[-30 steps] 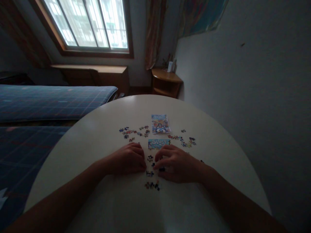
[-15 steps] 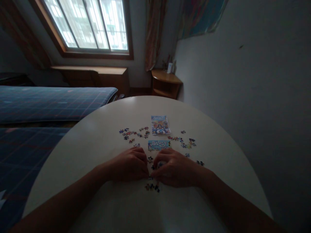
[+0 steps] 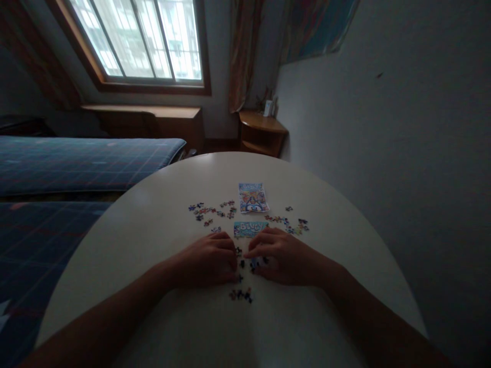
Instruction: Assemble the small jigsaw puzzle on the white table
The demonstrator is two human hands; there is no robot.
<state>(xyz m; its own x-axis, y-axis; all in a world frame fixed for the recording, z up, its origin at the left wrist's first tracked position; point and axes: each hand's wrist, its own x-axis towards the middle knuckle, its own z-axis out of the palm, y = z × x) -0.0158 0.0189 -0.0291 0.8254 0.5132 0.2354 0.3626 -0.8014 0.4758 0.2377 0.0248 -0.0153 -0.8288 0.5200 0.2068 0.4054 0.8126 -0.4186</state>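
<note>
Bent over the table, my left hand (image 3: 210, 259) has its fingers curled together; whatever is beneath them is hidden. Close to its thumb lies a small dark puzzle piece (image 3: 241, 278). My right hand (image 3: 282, 257) hovers low opposite, index finger and thumb apart, with blue and dark puzzle pieces (image 3: 254, 265) showing between and under them. Between the hands runs a column of loose pieces, one dark puzzle piece (image 3: 242, 263) among them. Nearer me is a short joined row of puzzle pieces (image 3: 240, 295). Just beyond my fingers sits a light-blue "Bluey" card strip (image 3: 250, 228).
A colourful picture sheet (image 3: 253, 198) lies farther back on the round white table (image 3: 184, 179). Scattered puzzle pieces (image 3: 209, 210) are at left, more puzzle pieces (image 3: 297, 225) at right. A plaid bed (image 3: 76, 163) adjoins the left side; a wall (image 3: 368, 153) stands right.
My right hand has shifted slightly up and right, its thumb and index finger parting and uncovering pieces. My left hand has edged slightly right.
</note>
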